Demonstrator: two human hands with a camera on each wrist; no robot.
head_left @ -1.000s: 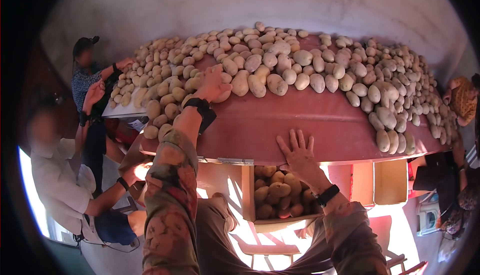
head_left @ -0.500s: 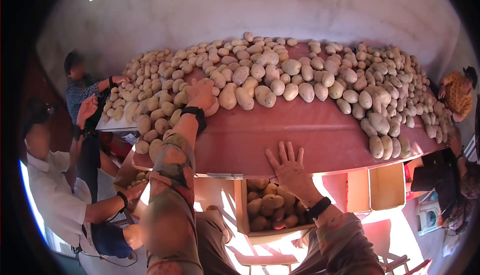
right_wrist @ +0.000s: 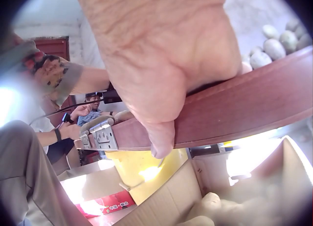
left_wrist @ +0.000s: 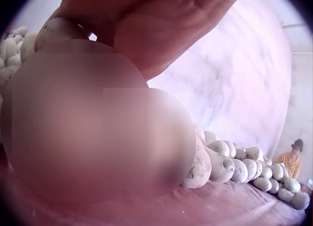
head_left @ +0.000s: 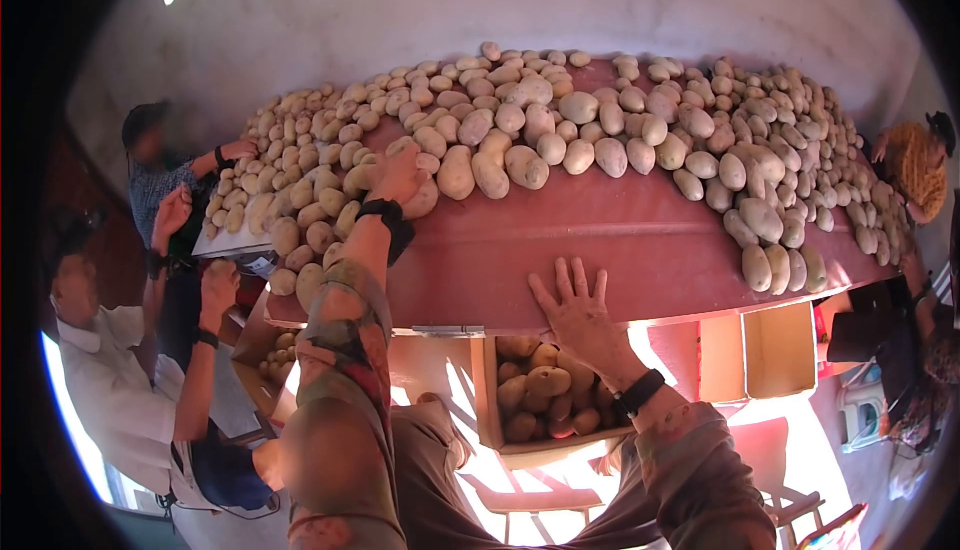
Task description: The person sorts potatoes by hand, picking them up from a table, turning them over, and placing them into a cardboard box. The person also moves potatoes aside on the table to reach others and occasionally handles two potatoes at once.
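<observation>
My left hand (head_left: 398, 178) reaches into the heap of potatoes (head_left: 525, 165) on the red-brown table (head_left: 480, 260), its fingers bent down over a potato. In the left wrist view, that potato (left_wrist: 61, 34) shows under the fingers of the hand (left_wrist: 156, 28), and a large blurred area covers much of the foreground. My right hand (head_left: 588, 322) rests flat on the table's front edge, fingers straight and spread. The right wrist view has its thumb (right_wrist: 164, 138) hanging over the rim.
Below the table edge stands a cardboard box (head_left: 488, 390) with potatoes inside; an open carton (head_left: 780, 350) is to its right. Metal hinges (right_wrist: 103, 135) sit on the table edge. At the left, a person in a white shirt (head_left: 110, 370) sits close by; others are at both ends.
My left hand has shifted slightly among the potatoes, its fingers bending lower. The right hand stays on the table edge. The seated person at left has raised a hand from the box.
</observation>
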